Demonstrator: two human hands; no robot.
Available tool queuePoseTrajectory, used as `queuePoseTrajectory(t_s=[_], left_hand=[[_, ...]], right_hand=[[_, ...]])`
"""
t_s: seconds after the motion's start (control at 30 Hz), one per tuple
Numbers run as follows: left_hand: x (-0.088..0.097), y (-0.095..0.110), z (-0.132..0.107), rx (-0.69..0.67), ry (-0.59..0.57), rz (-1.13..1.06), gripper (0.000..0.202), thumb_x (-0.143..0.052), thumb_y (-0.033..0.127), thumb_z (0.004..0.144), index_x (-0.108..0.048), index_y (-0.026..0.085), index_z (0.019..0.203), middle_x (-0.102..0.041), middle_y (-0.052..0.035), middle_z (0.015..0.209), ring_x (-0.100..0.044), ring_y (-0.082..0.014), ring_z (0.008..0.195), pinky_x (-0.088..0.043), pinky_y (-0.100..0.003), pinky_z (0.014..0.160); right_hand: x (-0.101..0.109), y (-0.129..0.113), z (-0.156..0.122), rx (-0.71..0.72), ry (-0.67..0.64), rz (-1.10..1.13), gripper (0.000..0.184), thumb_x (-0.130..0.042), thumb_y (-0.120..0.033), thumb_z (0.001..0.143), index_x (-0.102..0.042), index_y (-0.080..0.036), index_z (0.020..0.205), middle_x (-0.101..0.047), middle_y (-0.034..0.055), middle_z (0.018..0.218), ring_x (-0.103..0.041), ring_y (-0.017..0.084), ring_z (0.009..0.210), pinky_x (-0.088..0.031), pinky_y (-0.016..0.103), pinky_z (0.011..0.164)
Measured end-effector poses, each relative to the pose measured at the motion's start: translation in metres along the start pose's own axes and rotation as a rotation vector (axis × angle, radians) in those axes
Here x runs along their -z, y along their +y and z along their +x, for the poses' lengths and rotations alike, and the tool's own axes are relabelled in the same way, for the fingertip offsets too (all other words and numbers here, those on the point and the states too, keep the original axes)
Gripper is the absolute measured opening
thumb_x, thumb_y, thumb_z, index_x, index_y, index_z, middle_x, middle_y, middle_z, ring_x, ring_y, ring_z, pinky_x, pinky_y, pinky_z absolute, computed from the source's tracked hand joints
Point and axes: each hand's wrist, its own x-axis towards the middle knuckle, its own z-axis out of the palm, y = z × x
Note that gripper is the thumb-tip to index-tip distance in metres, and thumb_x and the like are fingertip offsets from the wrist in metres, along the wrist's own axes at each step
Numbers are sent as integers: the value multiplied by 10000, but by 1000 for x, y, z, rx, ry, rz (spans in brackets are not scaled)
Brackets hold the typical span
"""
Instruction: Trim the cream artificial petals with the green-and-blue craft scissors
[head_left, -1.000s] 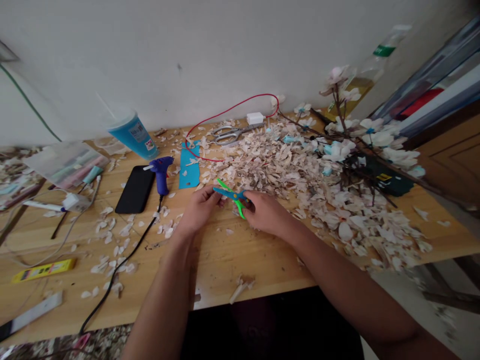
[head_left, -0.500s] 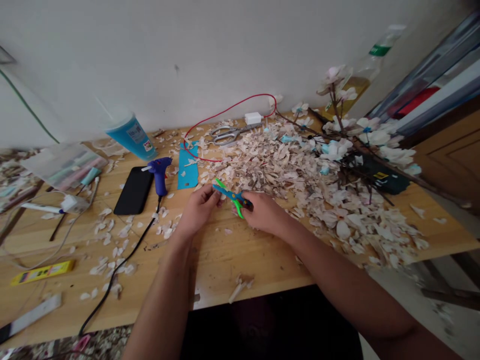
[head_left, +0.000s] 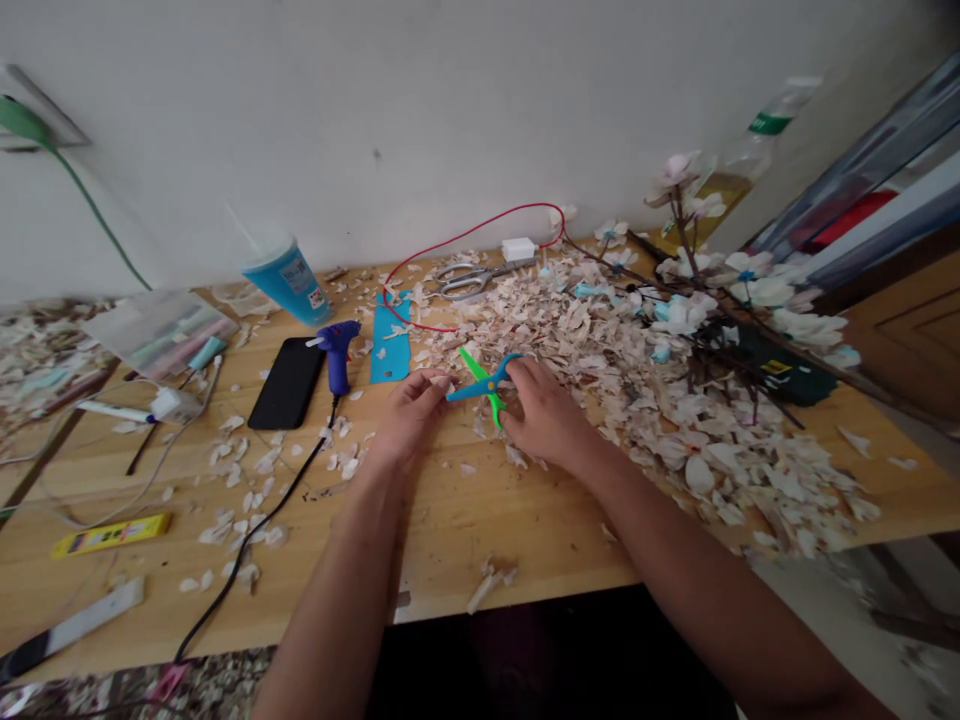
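Note:
My right hand (head_left: 551, 420) grips a small pair of blue and green scissors (head_left: 482, 381) over the middle of the wooden table (head_left: 450, 520). The blades are spread wide, pointing left and up. My left hand (head_left: 409, 415) pinches a small pale petal piece at the blade tips; the piece is mostly hidden by my fingers. Both hands sit at the near edge of a big heap of pale petal scraps (head_left: 600, 350).
A blue glue gun (head_left: 336, 350) with a black cord, a black phone (head_left: 286, 369), a blue paper strip (head_left: 390, 350), metal scissors (head_left: 469, 280), a red wire and a blue cup (head_left: 289, 280) lie behind. Flowered branches (head_left: 720, 290) stretch along the right. A yellow box (head_left: 112, 533) lies left.
The scissor blades have spread wider and tilted upward. Both hands stay together at the same place on the table. The view has shifted slightly downward and to the left.

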Motion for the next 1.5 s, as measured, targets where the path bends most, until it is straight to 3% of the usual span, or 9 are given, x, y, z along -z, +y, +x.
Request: queuePoseTrajectory(t_s=[0.13,0.27,0.4,0.57,0.77,1.0,1.33,1.5], left_hand=[[-5,6,-4,54,-28,-59,393,-857,356,594,-616,176,847,-692,-12,784,-666,-138,702,-543,-297,748],[-4,2,-2,16,-2,-88,362,-850,343,600,-621,182,830,-656,18,706,-613,-99,599,-513,-251,656],[-3,-2,2,-40,37,-75,287,-837,338,605,-650,184,759,-654,9,753,-565,-84,611,-475,-231,630],[-1,-3,2,-61,62,39,234,-794,366,636,-674,180,710,-615,24,639,-549,-98,593,-464,-244,647],[0,3,-1,-141,78,394,180,-726,352,704,-694,176,675,-654,-2,612,-557,-127,582,-416,-250,607],[5,5,1,-185,4,436,208,-689,354,705,-617,173,633,-578,21,573,-471,-101,534,-341,-233,538],[3,6,-1,-108,-110,443,241,-702,354,709,-567,171,631,-517,39,575,-414,-84,534,-307,-227,535],[5,-1,-1,-9,-112,301,236,-742,349,699,-588,175,655,-531,38,600,-431,-82,549,-324,-222,555]], right_hand=[[1,1,1,36,-3,-69,345,-580,-228,803,-530,-196,1142,-565,147,1186,-483,303,1142,-393,415,964],[5,-1,1,-15,-119,-100,155,-568,-244,812,-570,-209,963,-616,89,1007,-548,243,949,-410,329,804],[6,-4,0,-56,-200,-144,66,-578,-255,810,-564,-214,861,-627,47,880,-554,192,809,-355,283,687],[4,-10,-1,-77,-201,-139,66,-578,-271,812,-548,-215,827,-627,27,817,-532,165,707,-285,279,607],[3,-14,-1,-115,-232,-62,105,-584,-297,820,-540,-214,773,-621,10,747,-496,145,640,-271,273,578],[4,-13,-1,-140,-299,30,174,-595,-359,839,-577,-216,743,-579,-18,628,-451,122,555,-258,263,542],[6,-11,-2,-151,-321,164,157,-606,-354,835,-596,-210,773,-559,-23,627,-431,118,565,-264,255,538],[4,-11,-3,-179,-343,208,164,-617,-365,835,-596,-213,776,-529,-34,614,-412,114,553,-265,253,529]])
